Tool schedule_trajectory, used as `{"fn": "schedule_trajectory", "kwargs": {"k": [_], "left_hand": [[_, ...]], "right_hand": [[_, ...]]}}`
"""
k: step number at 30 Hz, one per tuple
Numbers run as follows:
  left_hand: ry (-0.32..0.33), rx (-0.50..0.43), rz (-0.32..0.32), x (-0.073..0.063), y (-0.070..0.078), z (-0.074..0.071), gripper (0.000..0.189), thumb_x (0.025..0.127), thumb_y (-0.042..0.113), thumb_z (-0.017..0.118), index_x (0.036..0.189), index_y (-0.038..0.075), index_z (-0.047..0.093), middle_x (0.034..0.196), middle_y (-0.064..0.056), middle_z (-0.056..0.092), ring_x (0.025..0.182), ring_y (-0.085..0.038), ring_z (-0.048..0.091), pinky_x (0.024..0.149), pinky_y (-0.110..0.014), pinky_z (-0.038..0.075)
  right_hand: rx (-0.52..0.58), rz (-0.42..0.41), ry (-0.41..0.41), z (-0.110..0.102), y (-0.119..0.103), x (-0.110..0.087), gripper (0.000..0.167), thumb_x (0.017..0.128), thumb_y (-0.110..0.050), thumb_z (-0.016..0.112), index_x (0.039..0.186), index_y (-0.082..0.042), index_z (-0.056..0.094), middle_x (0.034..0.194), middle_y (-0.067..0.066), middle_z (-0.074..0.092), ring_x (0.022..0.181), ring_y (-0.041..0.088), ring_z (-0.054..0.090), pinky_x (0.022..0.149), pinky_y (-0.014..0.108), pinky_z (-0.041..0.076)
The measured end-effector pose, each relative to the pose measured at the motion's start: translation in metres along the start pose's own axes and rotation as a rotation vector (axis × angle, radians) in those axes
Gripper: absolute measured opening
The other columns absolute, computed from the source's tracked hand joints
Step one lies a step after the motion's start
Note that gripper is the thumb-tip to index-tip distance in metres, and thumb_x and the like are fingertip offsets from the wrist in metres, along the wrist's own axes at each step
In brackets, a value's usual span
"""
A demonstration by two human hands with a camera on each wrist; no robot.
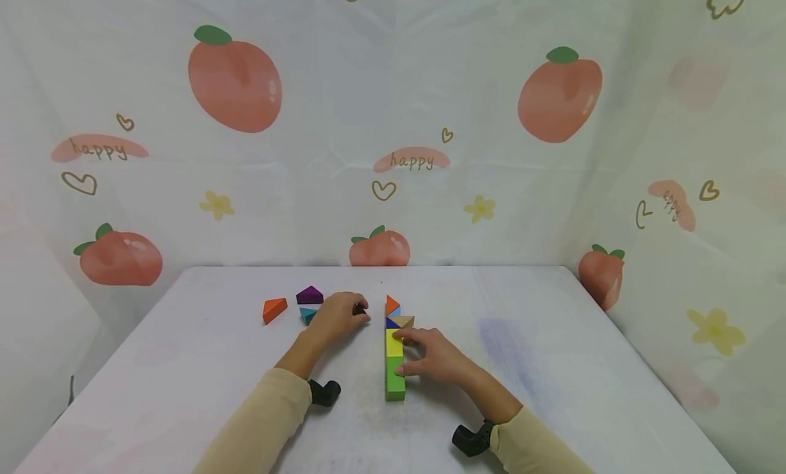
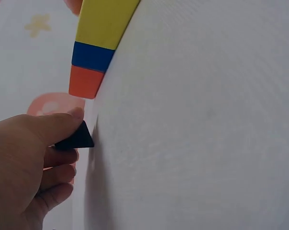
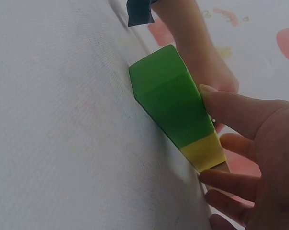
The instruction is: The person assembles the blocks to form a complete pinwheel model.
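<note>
Printed fabric backdrop (image 1: pixel 393 85), bearing peaches, hearts and the word "happy", behind and to the right of the white counter (image 1: pixel 552 372). Two forearms in beige sleeves (image 1: pixel 258 419) extend over the counter from its near side, each with a black wrist-worn device (image 1: pixel 325 393). The hands are well apart from each other's fingertips in function: the right hand (image 1: pixel 437 357) lies along the right side of a block row, thumb and forefinger spread, the thumb touching the green block and the forefinger the yellow block; the left hand (image 1: pixel 336 315), left of the row's far end, pinches a dark triangular block between thumb and fingers.

The row lies near the counter's middle, directed toward the far edge. In order from its near end: the long green block (image 1: pixel 396 382); the yellow block (image 1: pixel 394 344); a blue triangular block (image 1: pixel 391 323) beside a tan triangular block (image 1: pixel 404 321), which projects to the right; a light blue triangular block (image 1: pixel 395 312); and a red-orange triangular block (image 1: pixel 391 303), nearest the far edge.

Toward the far left corner lie an orange triangular block (image 1: pixel 274 311), a purple triangular block (image 1: pixel 310 296) and, partly hidden by the left hand, a teal triangular block (image 1: pixel 308 315). The dark triangular block (image 2: pixel 76 138) is held close to the counter; contact cannot be determined.
</note>
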State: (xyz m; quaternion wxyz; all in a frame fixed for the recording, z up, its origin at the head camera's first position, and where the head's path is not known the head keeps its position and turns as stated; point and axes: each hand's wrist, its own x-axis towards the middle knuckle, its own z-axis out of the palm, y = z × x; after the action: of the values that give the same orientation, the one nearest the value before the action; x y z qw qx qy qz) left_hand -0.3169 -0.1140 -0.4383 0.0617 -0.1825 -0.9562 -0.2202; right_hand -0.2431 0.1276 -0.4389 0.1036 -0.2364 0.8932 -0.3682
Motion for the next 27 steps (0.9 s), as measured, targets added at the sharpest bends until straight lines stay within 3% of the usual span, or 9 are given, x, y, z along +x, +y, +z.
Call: {"fn": "schedule_trajectory", "kwargs": {"k": [7, 18, 21, 27], "left_hand": [[-0.052, -0.106, -0.093, 0.0011, 0.0037, -0.0026, 0.03, 0.085, 0.023, 0.077, 0.113, 0.011, 0.071, 0.085, 0.0, 0.063, 0.083, -0.018, 0.055, 0.078, -0.034, 0.051], [-0.103, -0.25, -0.093, 0.0035, 0.0061, -0.0077, 0.042, 0.082, 0.019, 0.079, 0.12, 0.008, 0.068, 0.078, 0.003, 0.059, 0.076, -0.017, 0.053, 0.061, -0.027, 0.047], [-0.096, -0.24, -0.097, 0.003, 0.0063, -0.0072, 0.038, 0.083, 0.017, 0.078, 0.119, 0.009, 0.069, 0.079, 0.002, 0.059, 0.078, -0.018, 0.052, 0.063, -0.028, 0.048], [-0.039, -0.132, -0.096, 0.0018, 0.0066, -0.0029, 0.026, 0.084, 0.018, 0.077, 0.11, 0.015, 0.073, 0.08, 0.002, 0.056, 0.08, -0.018, 0.051, 0.069, -0.031, 0.046]], "right_hand": [[0.0, -0.028, 0.005, 0.0001, -0.0011, -0.0015, 0.063, 0.08, -0.038, 0.08, 0.135, -0.017, 0.057, 0.125, 0.005, 0.06, 0.121, 0.03, 0.045, 0.102, 0.055, 0.035], [-0.008, -0.011, 0.012, -0.0013, -0.0007, -0.0011, 0.063, 0.08, -0.039, 0.08, 0.135, -0.018, 0.057, 0.125, 0.004, 0.06, 0.121, 0.03, 0.045, 0.102, 0.056, 0.035], [-0.007, -0.019, 0.012, -0.0013, -0.0003, -0.0007, 0.063, 0.08, -0.038, 0.08, 0.135, -0.017, 0.057, 0.125, 0.004, 0.06, 0.121, 0.029, 0.045, 0.103, 0.055, 0.035], [-0.003, -0.038, 0.009, -0.0006, 0.0004, -0.0007, 0.062, 0.081, -0.037, 0.08, 0.135, -0.016, 0.057, 0.126, 0.005, 0.06, 0.123, 0.03, 0.046, 0.104, 0.056, 0.033]]}}
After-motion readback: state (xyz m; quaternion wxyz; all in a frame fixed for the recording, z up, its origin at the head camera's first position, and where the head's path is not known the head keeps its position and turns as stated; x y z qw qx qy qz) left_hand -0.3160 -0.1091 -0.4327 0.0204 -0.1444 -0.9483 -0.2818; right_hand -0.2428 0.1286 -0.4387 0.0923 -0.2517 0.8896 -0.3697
